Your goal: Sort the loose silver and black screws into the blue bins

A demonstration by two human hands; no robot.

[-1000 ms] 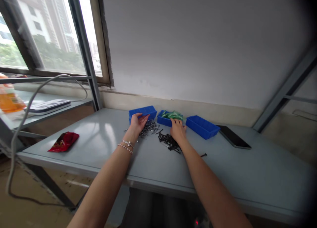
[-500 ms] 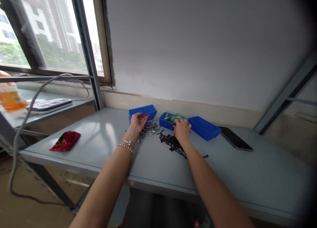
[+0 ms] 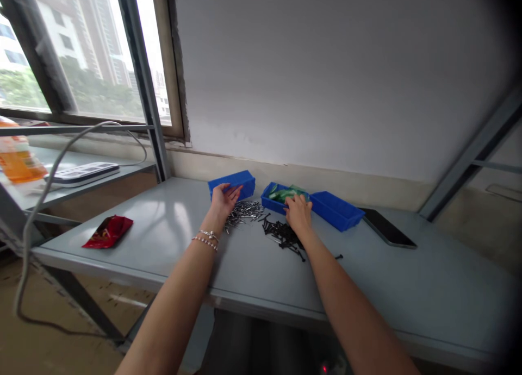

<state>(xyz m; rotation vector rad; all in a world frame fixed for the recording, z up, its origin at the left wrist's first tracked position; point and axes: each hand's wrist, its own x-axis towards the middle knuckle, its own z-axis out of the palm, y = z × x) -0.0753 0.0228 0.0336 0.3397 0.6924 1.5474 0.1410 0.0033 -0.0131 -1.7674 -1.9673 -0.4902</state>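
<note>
My left hand (image 3: 224, 198) has its fingers against the near side of a tilted blue bin (image 3: 240, 180), thumb and fingers apart. Silver screws (image 3: 244, 212) lie in a pile just below that bin. My right hand (image 3: 298, 211) rests at the front edge of the middle blue bin (image 3: 271, 202), its fingers bent over the rim. Green packets (image 3: 285, 193) lie inside the middle bin; what the right fingertips touch is partly hidden. Black screws (image 3: 283, 233) are heaped in front of it. A third blue bin (image 3: 336, 211) stands to the right.
A dark phone (image 3: 389, 228) lies right of the bins. On the left of the grey table (image 3: 163, 255) is a red packet (image 3: 108, 231). A power strip (image 3: 84, 173), an orange bottle (image 3: 18, 160) and a hanging cable (image 3: 30, 223) are farther left.
My left hand and the tilted bin have shifted slightly left and up. The middle bin and my right hand have moved a little to the left.
</note>
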